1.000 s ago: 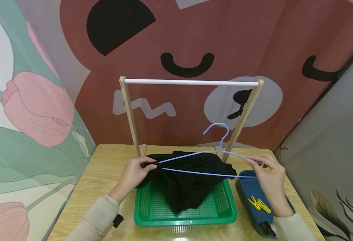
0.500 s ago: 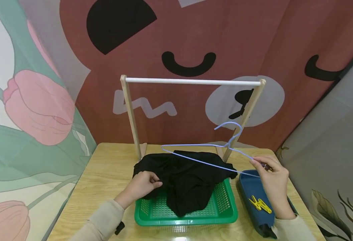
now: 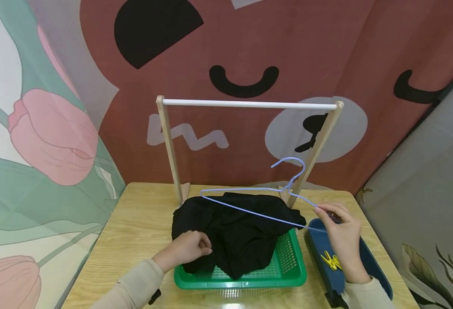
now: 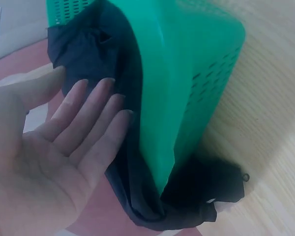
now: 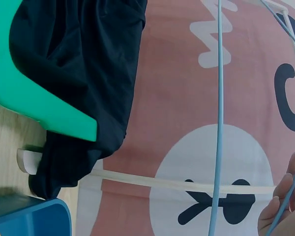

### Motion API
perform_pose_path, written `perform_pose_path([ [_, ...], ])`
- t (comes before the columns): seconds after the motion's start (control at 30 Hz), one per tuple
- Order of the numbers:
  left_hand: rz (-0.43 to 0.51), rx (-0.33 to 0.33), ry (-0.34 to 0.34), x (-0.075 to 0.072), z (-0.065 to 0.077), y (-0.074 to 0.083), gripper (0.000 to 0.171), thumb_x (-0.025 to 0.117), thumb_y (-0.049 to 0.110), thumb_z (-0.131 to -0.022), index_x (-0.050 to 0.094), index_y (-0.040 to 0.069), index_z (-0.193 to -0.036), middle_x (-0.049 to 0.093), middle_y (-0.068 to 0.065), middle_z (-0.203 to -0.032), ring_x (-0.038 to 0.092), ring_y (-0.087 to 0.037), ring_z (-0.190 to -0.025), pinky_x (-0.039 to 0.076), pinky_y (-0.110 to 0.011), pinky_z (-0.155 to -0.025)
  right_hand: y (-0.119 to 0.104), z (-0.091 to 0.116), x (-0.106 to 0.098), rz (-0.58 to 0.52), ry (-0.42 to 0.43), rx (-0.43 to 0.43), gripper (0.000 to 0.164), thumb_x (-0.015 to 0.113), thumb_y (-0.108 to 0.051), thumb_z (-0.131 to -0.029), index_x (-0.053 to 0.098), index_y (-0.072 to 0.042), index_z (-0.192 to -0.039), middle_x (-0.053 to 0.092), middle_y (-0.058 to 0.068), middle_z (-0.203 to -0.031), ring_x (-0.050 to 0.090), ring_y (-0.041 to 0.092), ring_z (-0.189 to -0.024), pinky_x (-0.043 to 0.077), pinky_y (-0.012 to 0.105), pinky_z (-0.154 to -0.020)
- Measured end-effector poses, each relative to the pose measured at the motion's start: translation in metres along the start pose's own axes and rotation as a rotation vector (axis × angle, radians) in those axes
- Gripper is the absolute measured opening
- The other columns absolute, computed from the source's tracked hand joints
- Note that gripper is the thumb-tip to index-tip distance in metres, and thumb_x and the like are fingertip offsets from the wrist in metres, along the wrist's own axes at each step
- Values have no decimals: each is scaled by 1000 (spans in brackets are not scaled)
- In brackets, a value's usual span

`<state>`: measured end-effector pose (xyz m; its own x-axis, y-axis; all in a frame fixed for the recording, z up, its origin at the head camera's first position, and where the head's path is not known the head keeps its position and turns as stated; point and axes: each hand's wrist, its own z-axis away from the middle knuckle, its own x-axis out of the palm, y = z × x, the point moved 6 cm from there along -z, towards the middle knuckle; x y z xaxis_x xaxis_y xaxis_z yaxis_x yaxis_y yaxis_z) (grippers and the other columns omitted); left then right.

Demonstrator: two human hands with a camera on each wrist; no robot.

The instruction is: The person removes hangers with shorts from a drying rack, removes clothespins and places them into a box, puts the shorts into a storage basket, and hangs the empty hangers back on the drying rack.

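My right hand (image 3: 344, 238) pinches the right shoulder of a light-blue clothes hanger (image 3: 241, 189), its hook upward. In the right wrist view, the fingers (image 5: 281, 189) curl at the hanger wire (image 5: 219, 98). A black garment (image 3: 245, 234) lies bunched in and over a green basket (image 3: 241, 284), below the hanger. My left hand (image 3: 187, 249) is over the basket's left side, in front of the garment, holding nothing. The left wrist view shows that hand (image 4: 64, 142) with loosely bent fingers beside the black cloth (image 4: 93, 54), which drapes over the basket's edge.
Behind the basket stands a wooden rack with a white rail (image 3: 249, 104). A blue tray (image 3: 378, 270) with yellow clothes pegs (image 3: 330, 260) sits to the right, partly under my right forearm. A wooden table (image 3: 133, 223) carries everything, with a printed curtain behind.
My left hand has let go of the hanger's left end and drawn back and down towards the basket's front. The right hand still holds the hanger, which has tilted slightly.
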<state>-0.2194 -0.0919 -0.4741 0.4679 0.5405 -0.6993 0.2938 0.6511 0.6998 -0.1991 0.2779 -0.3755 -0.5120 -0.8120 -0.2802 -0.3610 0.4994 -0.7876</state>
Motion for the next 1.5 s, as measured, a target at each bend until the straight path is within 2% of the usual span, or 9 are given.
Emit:
perform_pose_path([
  [0.27, -21, 27, 74, -16, 1, 0, 6, 67, 14, -96, 72, 13, -94, 68, 7, -85, 63, -9, -78, 53, -31, -71, -6, 2, 0, 23, -4, 22, 8, 75, 6, -84, 76, 3, -92, 66, -6, -86, 58, 6, -79, 44, 14, -67],
  [0.47, -40, 50, 135, -33, 2, -4, 9, 64, 9, -97, 72, 7, -99, 68, 6, -88, 64, -10, -80, 53, -32, -72, 2, 3, 2, 53, 13, 69, 11, 76, 9, -82, 76, 5, -92, 67, -8, -84, 58, 3, -78, 42, 12, -68],
  [0.77, -136, -31, 221, -64, 13, -20, 9, 66, 16, -97, 73, 12, -98, 67, 7, -87, 63, -11, -80, 53, -34, -72, -1, 6, 2, 49, 8, 86, 11, 76, 8, -83, 76, 4, -93, 66, -11, -86, 59, 2, -81, 45, 12, -70],
  [0.9, -153, -65, 299, -83, 18, -31, 12, 64, 20, -98, 73, 13, -102, 70, 3, -91, 64, -14, -82, 52, -35, -70, -2, 8, 1, 56, 3, 81, 10, 75, 8, -83, 76, 5, -93, 66, -10, -86, 59, 2, -82, 46, 11, -71],
  [1.07, -102, -79, 416, -108, 22, -39, 26, 57, 27, -103, 71, 9, -114, 71, -6, -106, 67, -25, -94, 54, -44, -78, 4, 8, 1, 41, -9, 114, 11, 77, 2, -84, 77, 0, -94, 67, -9, -88, 61, 3, -83, 47, 11, -73],
  [1.23, -39, -70, 516, -139, 22, -39, 38, 51, 33, -105, 66, 2, -122, 68, -16, -114, 65, -32, -99, 53, -49, -82, 5, 8, 6, 26, -21, 137, 11, 77, 1, -85, 77, 0, -96, 67, -8, -90, 61, 4, -83, 47, 12, -74],
  [1.37, 27, -68, 573, -159, 18, -39, 42, 48, 36, -106, 59, 2, -130, 62, -17, -122, 59, -34, -108, 49, -51, -88, -14, 8, 9, 24, -30, 126, 9, 75, 5, -85, 76, 3, -93, 67, -7, -87, 59, 3, -81, 45, 13, -72],
  [1.5, 93, -78, 615, -173, 12, -37, 48, 47, 38, -105, 47, 6, -140, 56, -15, -132, 54, -33, -118, 46, -52, -93, -35, 8, 11, 3, -40, 89, 7, 74, 8, -84, 74, 7, -90, 67, -4, -83, 58, 2, -76, 43, 13, -70],
])
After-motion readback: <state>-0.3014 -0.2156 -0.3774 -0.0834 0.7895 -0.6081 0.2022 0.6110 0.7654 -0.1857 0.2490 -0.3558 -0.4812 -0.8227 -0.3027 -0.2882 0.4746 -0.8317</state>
